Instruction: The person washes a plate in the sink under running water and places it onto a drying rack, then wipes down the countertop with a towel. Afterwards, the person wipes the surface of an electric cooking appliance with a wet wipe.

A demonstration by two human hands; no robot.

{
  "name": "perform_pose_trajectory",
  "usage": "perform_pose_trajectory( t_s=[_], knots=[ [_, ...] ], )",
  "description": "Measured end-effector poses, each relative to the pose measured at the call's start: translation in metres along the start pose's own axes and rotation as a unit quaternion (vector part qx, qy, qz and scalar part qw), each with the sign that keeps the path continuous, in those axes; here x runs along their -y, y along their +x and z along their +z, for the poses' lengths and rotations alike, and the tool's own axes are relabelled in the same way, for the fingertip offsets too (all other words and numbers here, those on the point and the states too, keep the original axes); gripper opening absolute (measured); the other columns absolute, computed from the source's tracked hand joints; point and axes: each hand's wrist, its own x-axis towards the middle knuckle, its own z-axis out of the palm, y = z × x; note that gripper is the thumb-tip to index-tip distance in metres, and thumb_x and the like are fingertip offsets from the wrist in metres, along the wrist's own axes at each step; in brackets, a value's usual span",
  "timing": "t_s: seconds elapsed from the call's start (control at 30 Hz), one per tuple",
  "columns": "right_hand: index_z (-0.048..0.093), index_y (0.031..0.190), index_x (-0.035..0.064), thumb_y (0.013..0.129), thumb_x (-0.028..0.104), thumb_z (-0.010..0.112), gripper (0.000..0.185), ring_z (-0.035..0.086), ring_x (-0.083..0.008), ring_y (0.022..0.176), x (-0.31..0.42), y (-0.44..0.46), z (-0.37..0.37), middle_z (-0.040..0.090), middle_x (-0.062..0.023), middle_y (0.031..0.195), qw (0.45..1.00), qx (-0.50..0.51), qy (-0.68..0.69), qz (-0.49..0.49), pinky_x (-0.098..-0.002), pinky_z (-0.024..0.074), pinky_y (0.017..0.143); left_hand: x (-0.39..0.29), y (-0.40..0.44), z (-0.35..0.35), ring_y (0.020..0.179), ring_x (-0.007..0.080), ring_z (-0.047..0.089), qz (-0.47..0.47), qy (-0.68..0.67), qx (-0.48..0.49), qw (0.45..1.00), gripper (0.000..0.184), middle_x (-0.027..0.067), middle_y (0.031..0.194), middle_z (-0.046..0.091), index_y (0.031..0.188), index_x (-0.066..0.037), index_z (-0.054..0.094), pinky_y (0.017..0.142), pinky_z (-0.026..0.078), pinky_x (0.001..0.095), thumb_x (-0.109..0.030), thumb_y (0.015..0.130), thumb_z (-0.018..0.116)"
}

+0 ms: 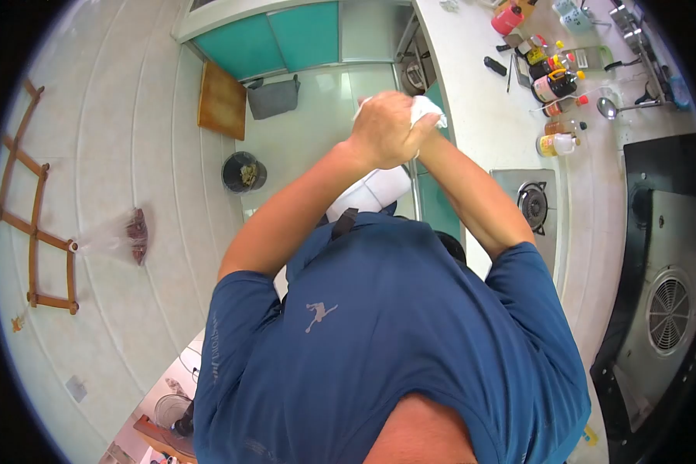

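Both hands are pressed together in front of my body around a crumpled white tissue or cloth (428, 114). My left hand (388, 130) lies on top, its fingers wrapped over the bundle. Beneath and to the right, my right hand (425, 136) is mostly covered by the left, and its fingers are closed against the same white piece. One end of the white piece sticks out at the right, and a small edge shows on the left. Below the hands is a white, padded-looking object (385, 185), partly hidden by my arm and shirt.
Right of me runs a white counter (472, 93) with sauce bottles (555, 85), a ladle (608, 108), a gas burner (532, 203) and a range hood (665, 301). On the floor stand a dark bin (243, 172), a wooden board (222, 100) and a grey bag (273, 97).
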Motion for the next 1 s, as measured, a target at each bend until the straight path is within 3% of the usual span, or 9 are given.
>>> perform_pose_trajectory(
  t_s=[0.17, 0.33, 0.5, 0.63, 0.7, 0.77, 0.83, 0.93, 1.0],
  knots=[
    [0.067, 0.130, 0.0024, 0.097, 0.027, 0.064, 0.041, 0.069, -0.0331, 0.122, 0.015, -0.009, -0.017, 0.073, -0.0166, 0.130, 0.996, 0.078, -0.032, -0.031, -0.0408, 0.0524, 0.106, -0.001, 0.017, -0.012, 0.070, 0.0449, 0.065, -0.230, -0.062, 0.155, 0.959, 0.047, 0.0259, 0.077, 0.069, 0.086, 0.000, 0.075, 0.067, 0.052, 0.0466, -0.039, 0.106, 0.057],
    [0.070, 0.123, 0.0017, 0.095, 0.022, 0.067, 0.035, 0.069, -0.0325, 0.120, 0.089, -0.013, -0.038, 0.074, -0.0179, 0.127, 0.962, 0.225, -0.129, -0.085, -0.0393, 0.0542, 0.103, 0.041, 0.010, -0.002, 0.064, 0.0201, 0.070, -0.278, -0.195, -0.011, 0.941, 0.051, 0.0073, 0.070, 0.072, 0.085, 0.004, 0.076, 0.061, 0.053, 0.0418, -0.038, 0.108, 0.057],
    [0.066, 0.139, -0.0015, 0.090, 0.014, 0.077, 0.052, 0.073, -0.0318, 0.117, 0.096, -0.037, -0.097, 0.071, -0.0206, 0.135, 0.938, 0.316, 0.050, -0.129, -0.0397, 0.0567, 0.102, 0.026, 0.002, -0.052, 0.126, 0.0359, 0.065, -0.388, -0.655, -0.043, 0.647, 0.066, 0.0294, 0.136, 0.064, 0.140, 0.015, 0.052, 0.108, 0.052, 0.0454, -0.044, 0.113, 0.039],
    [0.061, 0.145, -0.0030, 0.098, 0.028, 0.074, 0.058, 0.070, -0.0369, 0.125, 0.069, -0.050, -0.115, 0.066, -0.0232, 0.143, 0.783, 0.335, 0.502, -0.147, -0.0445, 0.0576, 0.104, 0.011, -0.008, -0.056, 0.150, 0.0411, 0.045, -0.329, -0.774, -0.070, 0.537, 0.074, 0.0280, 0.161, 0.045, 0.160, 0.006, 0.037, 0.124, 0.039, 0.0504, -0.051, 0.114, 0.030],
    [0.066, 0.138, -0.0045, 0.106, 0.035, 0.065, 0.051, 0.071, -0.0376, 0.122, 0.055, -0.052, -0.096, 0.066, -0.0254, 0.141, 0.425, 0.178, 0.879, -0.122, -0.0475, 0.0596, 0.101, 0.001, -0.008, -0.051, 0.144, 0.0373, 0.052, -0.266, -0.851, -0.054, 0.449, 0.069, 0.0247, 0.157, 0.051, 0.161, 0.000, 0.039, 0.120, 0.044, 0.0496, -0.050, 0.115, 0.029],
    [0.067, 0.133, -0.0034, 0.112, 0.034, 0.049, 0.047, 0.067, -0.0348, 0.130, -0.007, -0.023, -0.049, 0.062, -0.0280, 0.146, 0.367, 0.178, 0.901, -0.148, -0.0472, 0.0611, 0.099, -0.010, 0.001, -0.040, 0.129, 0.0302, 0.062, -0.322, -0.751, -0.086, 0.571, 0.060, 0.0172, 0.142, 0.062, 0.157, -0.002, 0.045, 0.113, 0.050, 0.0476, -0.043, 0.117, 0.027],
    [0.066, 0.133, -0.0001, 0.111, 0.032, 0.054, 0.041, 0.068, -0.0334, 0.126, -0.001, -0.017, -0.056, 0.059, -0.0273, 0.149, 0.443, 0.109, 0.884, -0.100, -0.0442, 0.0620, 0.095, 0.001, -0.002, -0.044, 0.131, 0.0313, 0.061, -0.333, -0.785, -0.169, 0.495, 0.060, 0.0168, 0.140, 0.063, 0.153, -0.003, 0.049, 0.113, 0.050, 0.0472, -0.045, 0.116, 0.027],
    [0.063, 0.140, 0.0035, 0.102, 0.021, 0.064, 0.042, 0.057, -0.0329, 0.134, 0.066, -0.039, -0.060, 0.063, -0.0145, 0.145, 0.889, -0.372, 0.265, -0.028, -0.0453, 0.0481, 0.111, 0.006, -0.015, -0.048, 0.132, 0.0323, 0.060, -0.365, -0.776, -0.248, 0.451, 0.058, 0.0161, 0.140, 0.063, 0.149, -0.005, 0.053, 0.114, 0.049, 0.0478, -0.045, 0.116, 0.026],
    [0.062, 0.143, 0.0045, 0.101, 0.020, 0.063, 0.045, 0.050, -0.0357, 0.142, 0.085, -0.028, -0.042, 0.062, -0.0148, 0.147, 0.923, -0.351, 0.047, -0.152, -0.0479, 0.0380, 0.119, 0.000, -0.029, -0.021, 0.135, 0.0296, 0.059, -0.363, -0.759, -0.237, 0.485, 0.051, 0.0134, 0.141, 0.062, 0.142, -0.009, 0.054, 0.115, 0.047, 0.0460, -0.049, 0.115, 0.036]
  ],
)
